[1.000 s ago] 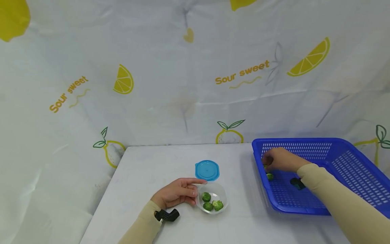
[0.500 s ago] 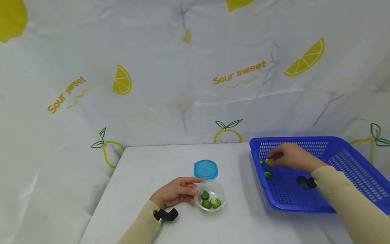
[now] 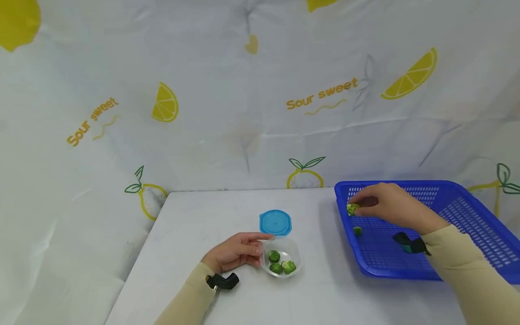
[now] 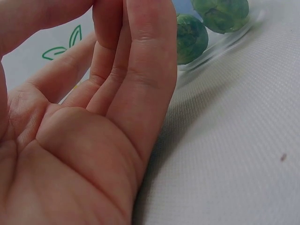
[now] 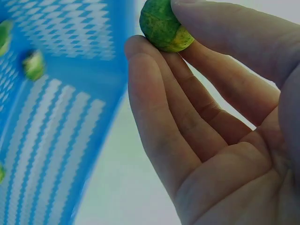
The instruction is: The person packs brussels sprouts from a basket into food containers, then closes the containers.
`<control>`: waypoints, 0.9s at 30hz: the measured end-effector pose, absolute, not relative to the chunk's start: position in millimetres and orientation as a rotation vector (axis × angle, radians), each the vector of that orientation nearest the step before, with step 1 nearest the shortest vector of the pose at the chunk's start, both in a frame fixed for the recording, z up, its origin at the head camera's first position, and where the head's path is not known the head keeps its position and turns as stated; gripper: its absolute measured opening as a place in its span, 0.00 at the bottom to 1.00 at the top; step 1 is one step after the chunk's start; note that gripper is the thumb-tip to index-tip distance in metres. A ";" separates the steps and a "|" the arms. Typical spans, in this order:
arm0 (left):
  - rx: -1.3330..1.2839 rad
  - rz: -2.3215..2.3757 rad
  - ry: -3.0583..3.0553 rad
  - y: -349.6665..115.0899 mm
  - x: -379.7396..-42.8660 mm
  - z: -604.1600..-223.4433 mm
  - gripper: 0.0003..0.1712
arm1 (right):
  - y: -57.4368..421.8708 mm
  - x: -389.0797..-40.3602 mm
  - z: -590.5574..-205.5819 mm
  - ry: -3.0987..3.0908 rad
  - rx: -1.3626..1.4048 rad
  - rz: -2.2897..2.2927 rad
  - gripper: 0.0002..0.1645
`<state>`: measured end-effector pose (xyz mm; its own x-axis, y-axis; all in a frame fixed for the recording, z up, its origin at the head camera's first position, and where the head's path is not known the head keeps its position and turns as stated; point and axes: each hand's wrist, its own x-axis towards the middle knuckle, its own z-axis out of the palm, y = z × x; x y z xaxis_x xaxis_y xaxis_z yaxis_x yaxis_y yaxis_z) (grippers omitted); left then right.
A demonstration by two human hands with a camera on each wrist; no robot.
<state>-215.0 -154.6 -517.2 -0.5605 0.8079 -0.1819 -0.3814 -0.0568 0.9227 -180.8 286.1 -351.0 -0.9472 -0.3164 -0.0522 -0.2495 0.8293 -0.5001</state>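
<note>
My right hand [image 3: 387, 205] is over the left part of a blue plastic basket [image 3: 402, 277], pinching a Brussels sprout [image 5: 164, 28] between thumb and fingertips. Below it another Brussels sprout [image 3: 357, 231] lies by the basket's left wall. More loose sprouts [image 5: 33, 65] show inside the basket in the right wrist view. On the table, my left hand [image 3: 235, 250] holds the left side of a small clear plastic container [image 3: 298, 259], thumb and fingers at its rim. Inside that container sit three green sprouts [image 3: 275, 267].
A blue lid [image 3: 275, 222] lies flat just behind the container on the white tabletop [image 3: 211, 212]. The basket takes up the right side. A white sheet with lemon prints [image 3: 227, 99] hangs behind the table.
My right hand has drawn back from the basket's left wall and come up, now with a sprout pinched in its fingertips. The left hand stays at the container.
</note>
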 end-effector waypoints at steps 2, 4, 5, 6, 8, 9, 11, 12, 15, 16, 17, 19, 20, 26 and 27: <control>0.501 1.749 1.346 -154.6 -216.0 -516.9 0.35 | 274.0 -179.0 -346.7 2.886 -0.462 -0.766 0.17; 0.500 1.750 1.343 -154.8 -216.7 -516.9 0.35 | 261.0 -178.5 -344.6 2.881 -0.494 -0.787 0.17; 0.499 1.750 1.341 -154.8 -217.0 -516.8 0.34 | 253.7 -178.5 -344.0 2.876 -0.501 -0.792 0.16; 0.498 1.750 1.340 -154.8 -217.1 -516.9 0.34 | 246.2 -178.8 -344.0 2.866 -0.505 -0.803 0.16; 0.495 1.750 1.337 -154.6 -217.1 -516.4 0.33 | 231.6 -179.7 -345.1 2.837 -0.526 -0.838 0.16; 0.495 1.749 1.336 -154.6 -217.0 -516.3 0.33 | 224.2 -180.6 -346.2 2.825 -0.540 -0.848 0.16; 0.497 1.750 1.335 -154.4 -216.6 -515.8 0.33 | 209.5 -182.3 -349.4 2.800 -0.569 -0.874 0.15; 0.495 1.750 1.335 -154.3 -216.4 -515.5 0.34 | 202.8 -182.9 -351.7 2.786 -0.585 -0.893 0.15; 0.485 1.747 1.346 -154.0 -216.7 -514.3 0.34 | 184.0 -185.4 -358.9 2.752 -0.638 -0.936 0.14; 0.480 1.746 1.351 -153.7 -216.8 -513.8 0.34 | 178.7 -185.5 -361.2 2.741 -0.654 -0.948 0.14; 0.474 1.744 1.356 -153.2 -216.9 -513.3 0.34 | 173.7 -185.4 -363.6 2.738 -0.662 -0.946 0.14; 0.461 1.739 1.366 -152.2 -217.1 -512.4 0.34 | 165.0 -184.6 -367.9 2.728 -0.671 -0.947 0.14; 0.456 1.738 1.371 -151.7 -217.3 -511.9 0.33 | 161.2 -184.0 -370.2 2.731 -0.680 -0.939 0.14; 0.465 1.755 1.352 -153.3 -217.0 -514.2 0.33 | 144.6 -176.1 -386.4 2.756 -0.782 -0.941 0.12; 0.469 1.757 1.344 -154.2 -216.5 -515.2 0.34 | 142.5 -174.6 -389.7 2.756 -0.798 -0.948 0.13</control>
